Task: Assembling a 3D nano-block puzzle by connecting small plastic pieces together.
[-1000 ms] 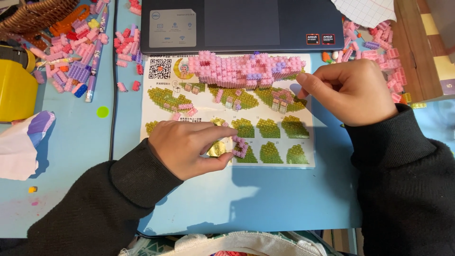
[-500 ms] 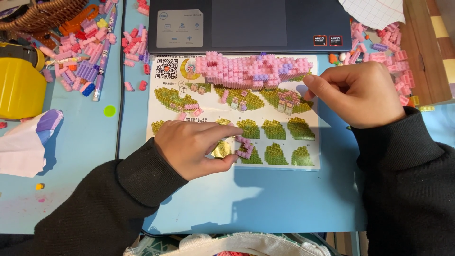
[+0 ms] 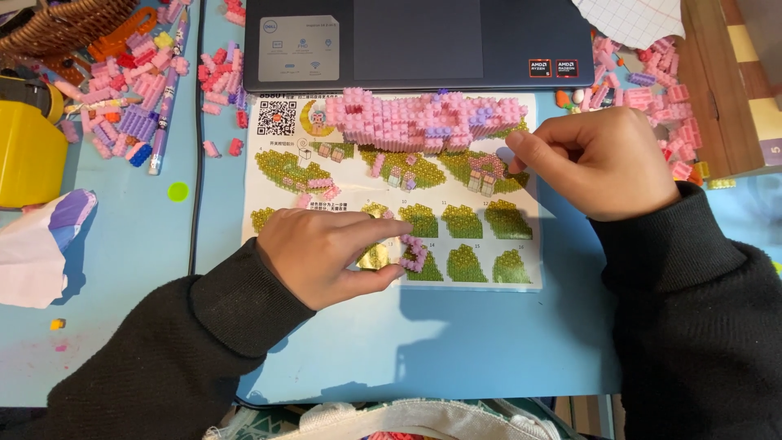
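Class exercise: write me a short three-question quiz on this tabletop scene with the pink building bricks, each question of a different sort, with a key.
1. True or false: the left hand rests on the instruction sheet.
2. Multiple choice: the pink brick build stands
A. on the laptop
B. at the top edge of the sheet
C. in the wicker basket
3. Fill in: the right hand pinches something small beside the ____ end of the build.

Key
1. True; its fingers touch a small pink brick cluster.
2. B; just below the closed laptop.
3. right
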